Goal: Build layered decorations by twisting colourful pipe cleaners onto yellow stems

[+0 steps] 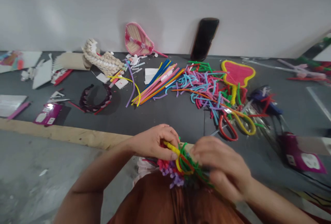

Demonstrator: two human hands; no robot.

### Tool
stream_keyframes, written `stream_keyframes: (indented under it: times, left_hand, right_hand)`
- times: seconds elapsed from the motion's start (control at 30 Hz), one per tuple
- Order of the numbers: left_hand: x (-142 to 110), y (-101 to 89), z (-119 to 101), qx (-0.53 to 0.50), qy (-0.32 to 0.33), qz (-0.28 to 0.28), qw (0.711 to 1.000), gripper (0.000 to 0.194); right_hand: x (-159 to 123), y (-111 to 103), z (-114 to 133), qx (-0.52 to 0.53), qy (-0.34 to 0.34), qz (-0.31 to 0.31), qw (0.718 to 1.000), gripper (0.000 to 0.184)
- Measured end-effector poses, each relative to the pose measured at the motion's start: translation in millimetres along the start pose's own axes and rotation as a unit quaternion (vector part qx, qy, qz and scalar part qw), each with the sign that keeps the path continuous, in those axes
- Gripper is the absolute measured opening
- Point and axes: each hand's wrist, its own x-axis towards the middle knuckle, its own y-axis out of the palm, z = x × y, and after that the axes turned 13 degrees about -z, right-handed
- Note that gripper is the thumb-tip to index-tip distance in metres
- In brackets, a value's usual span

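Observation:
My left hand [161,143] pinches a bouquet of pipe-cleaner flowers near the table's front edge, just in front of my body. Purple flowers [176,178] and red ones hang below its fingers. A yellow pipe cleaner [172,146] runs out from under the left thumb and loops round the bundle of green pipe-cleaner stems [186,162]. Over the right part of those stems is my right hand [224,169], its fingers bent and blurred by motion. Whether it grips the stems I cannot tell.
Cut pipe cleaners [201,82] lie heaped on the dark table [160,120], beside long straight ones [157,82]. Red-handled scissors [227,129] rest at the heap's front. A phone [204,38] and a pink fan [139,39] lean on the wall. A dark headband [95,100] lies left.

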Motion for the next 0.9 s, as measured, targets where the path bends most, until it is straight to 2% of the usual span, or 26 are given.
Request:
stream_keyframes:
  times: [0.07, 0.13, 0.17, 0.23, 0.33, 0.4, 0.47, 0.6, 0.7, 0.8, 0.9]
  left_hand:
    - [0.2, -0.9, -1.3, -0.001, -0.013, 0.008, 1.0, 0.023]
    - [0.5, -1.0, -3.7, 0.017, -0.027, 0.011, 0.999, 0.023]
    - [0.5, -0.8, -5.1, 0.03, -0.032, 0.014, 0.999, 0.022]
    - [0.4, -0.1, -7.8, 0.052, -0.033, 0.019, 0.998, 0.019]
    - [-0.3, 1.3, -11.4, 0.079, -0.034, 0.024, 0.996, 0.016]
    - [-0.8, 2.6, -14.0, 0.091, -0.039, 0.023, 0.995, 0.015]
    - [-1.2, 4.0, -16.8, 0.097, -0.044, 0.019, 0.994, 0.014]
    - [-1.3, 5.5, -20.6, 0.099, -0.054, 0.015, 0.993, 0.012]
    - [-0.5, 4.9, -20.7, 0.103, -0.055, 0.012, 0.993, 0.007]
    - [0.8, 3.9, -19.8, 0.105, -0.046, 0.016, 0.993, 0.005]
    - [1.8, 3.0, -19.2, 0.106, -0.038, 0.023, 0.993, 0.008]
  right_hand:
    - [-1.6, -0.5, -7.1, 0.052, 0.191, -0.01, 0.98, 0.019]
    - [-4.5, 4.0, -15.2, 0.12, 0.357, 0.039, 0.925, 0.015]
    - [-6.0, 7.7, -19.3, 0.167, 0.412, 0.08, 0.892, 0.018]
    - [-8.1, 16.4, -27.0, 0.258, 0.472, 0.151, 0.829, 0.027]
    - [-8.3, 28.0, -36.1, 0.358, 0.513, 0.212, 0.751, 0.038]
    - [-7.0, 33.2, -40.6, 0.397, 0.524, 0.243, 0.714, 0.041]
    - [-5.6, 36.4, -44.1, 0.415, 0.523, 0.272, 0.693, 0.041]
    - [-5.6, 40.0, -49.7, 0.422, 0.528, 0.295, 0.675, 0.041]
    - [-6.8, 40.2, -51.9, 0.426, 0.513, 0.283, 0.689, 0.034]
    - [-6.0, 36.2, -49.6, 0.405, 0.471, 0.273, 0.734, 0.018]
    - [-3.1, 28.6, -41.8, 0.339, 0.432, 0.238, 0.801, 0.008]
